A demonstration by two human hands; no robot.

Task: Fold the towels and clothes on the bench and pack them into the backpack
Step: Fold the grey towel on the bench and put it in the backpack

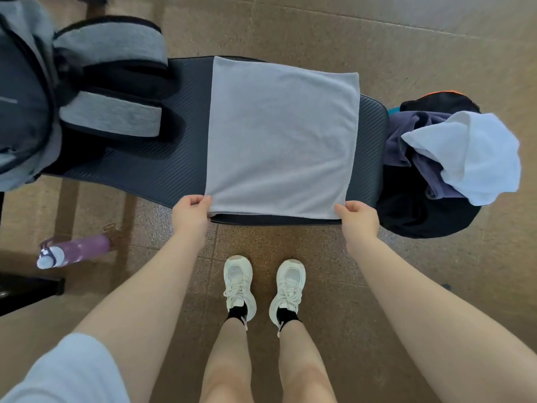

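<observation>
Both my grips, left (190,212) and right (359,218), pinch towel (282,141) corners at 6 o'clock; flat on bench (145,170), ready for folding toward 12.

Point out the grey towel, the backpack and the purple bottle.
grey towel (282,138): head view, middle of its flat top layer.
backpack (23,117): head view, dark body panel at the bench's left end.
purple bottle (84,248): head view, its purple barrel, lying on the floor.

light: soft, even, bright | shadows: faint | focus: slightly soft | distortion: wide-angle bending at edges
</observation>
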